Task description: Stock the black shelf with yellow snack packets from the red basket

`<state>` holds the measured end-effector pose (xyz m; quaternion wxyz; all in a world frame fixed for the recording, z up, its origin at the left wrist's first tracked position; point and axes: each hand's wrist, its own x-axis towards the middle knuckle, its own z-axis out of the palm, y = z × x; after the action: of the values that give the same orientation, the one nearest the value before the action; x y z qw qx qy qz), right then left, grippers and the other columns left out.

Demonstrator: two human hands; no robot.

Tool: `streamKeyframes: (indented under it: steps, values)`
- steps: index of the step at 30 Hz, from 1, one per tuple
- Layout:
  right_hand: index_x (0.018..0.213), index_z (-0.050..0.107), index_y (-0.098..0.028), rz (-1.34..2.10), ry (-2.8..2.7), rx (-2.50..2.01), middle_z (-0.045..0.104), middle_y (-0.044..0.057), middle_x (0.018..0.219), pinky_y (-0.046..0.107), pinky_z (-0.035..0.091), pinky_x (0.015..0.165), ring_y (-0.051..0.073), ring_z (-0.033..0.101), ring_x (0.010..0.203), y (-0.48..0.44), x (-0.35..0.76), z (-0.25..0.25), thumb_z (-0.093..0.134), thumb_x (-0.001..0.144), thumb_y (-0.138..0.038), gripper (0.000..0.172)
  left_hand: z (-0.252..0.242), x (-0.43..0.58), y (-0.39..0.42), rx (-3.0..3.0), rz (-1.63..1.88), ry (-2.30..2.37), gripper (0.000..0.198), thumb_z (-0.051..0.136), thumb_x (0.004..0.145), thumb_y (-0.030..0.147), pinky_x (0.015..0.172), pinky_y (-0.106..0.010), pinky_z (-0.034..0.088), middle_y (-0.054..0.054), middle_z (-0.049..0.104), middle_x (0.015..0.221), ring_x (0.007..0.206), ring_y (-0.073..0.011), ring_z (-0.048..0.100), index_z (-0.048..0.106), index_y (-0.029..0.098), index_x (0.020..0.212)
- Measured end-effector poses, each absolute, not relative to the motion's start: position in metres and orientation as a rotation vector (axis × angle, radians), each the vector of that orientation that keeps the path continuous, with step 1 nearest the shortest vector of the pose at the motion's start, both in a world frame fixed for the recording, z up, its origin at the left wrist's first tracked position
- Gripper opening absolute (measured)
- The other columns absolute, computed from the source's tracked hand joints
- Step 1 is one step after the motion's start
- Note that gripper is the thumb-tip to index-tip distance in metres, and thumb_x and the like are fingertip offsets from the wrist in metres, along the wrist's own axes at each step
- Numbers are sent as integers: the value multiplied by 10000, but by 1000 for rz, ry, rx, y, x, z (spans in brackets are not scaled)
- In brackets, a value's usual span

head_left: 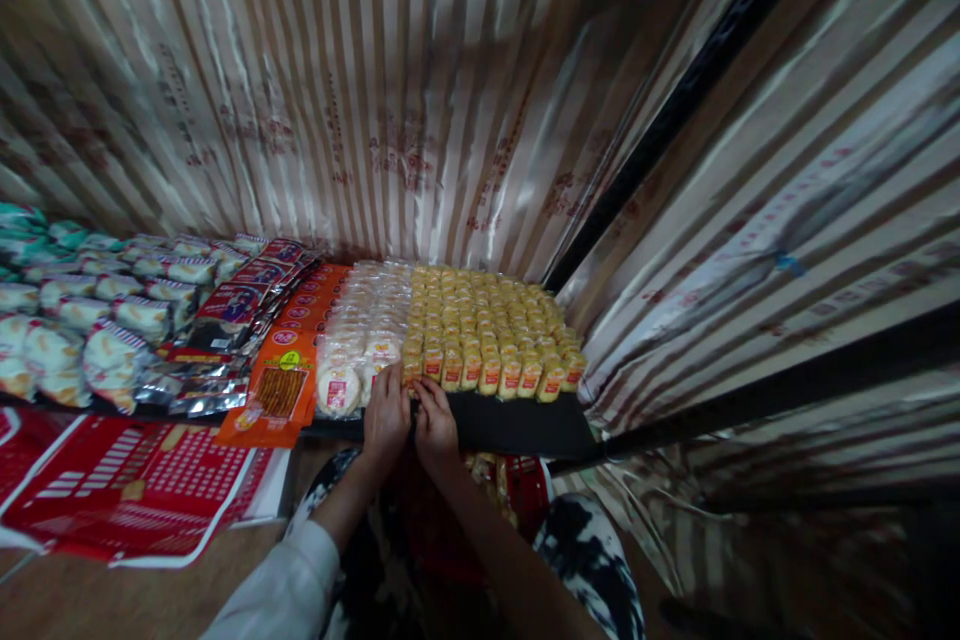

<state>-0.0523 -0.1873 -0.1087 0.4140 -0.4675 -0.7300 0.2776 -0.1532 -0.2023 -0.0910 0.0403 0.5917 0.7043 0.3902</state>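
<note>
My left hand (pixel 385 422) and my right hand (pixel 436 428) are close together at the front edge of the black shelf (pixel 517 423). Their bent fingers pinch a small yellow wrapped snack (pixel 412 366) at the front left corner of a block of yellow wrapped snacks (pixel 480 320). My fingers hide much of its lower part. Several rows fill that block, the front ones showing red and white labels. Just left of my left hand lie round white wrapped crackers (pixel 338 390) in clear wrappers, also in rows.
Farther left are orange snack bags (pixel 277 390), dark flat packets (pixel 238 300) and white wrapped packs (pixel 112 350). Below hangs a red and white basket-patterned sheet (pixel 135 490). A red container (pixel 530 485) with packets sits between my knees. Striped sheeting (pixel 450 100) and black poles (pixel 675 120) border the shelf.
</note>
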Motion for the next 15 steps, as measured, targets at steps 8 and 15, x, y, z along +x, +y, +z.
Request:
streamKeyframes:
  steps: [8,15]
  values:
    - [1210,584,-218,717,-1791,-1101,504,72,1260,285,413,984,166,518,1115,-187,-54,-116,377,795,-115,475,-112,-148,-213,1991,1180,2170,382,395,835,104,997,-358,421,-128,529,1224,1181,-208,476,502,144,1200]
    - [1211,585,-223,727,-1782,-1105,515,78,1168,282,441,931,166,544,1004,-188,-52,-117,405,818,-155,438,-109,-145,-212,2006,1107,2240,350,419,843,104,899,-310,484,-129,547,1177,1109,-214,526,532,145,1171]
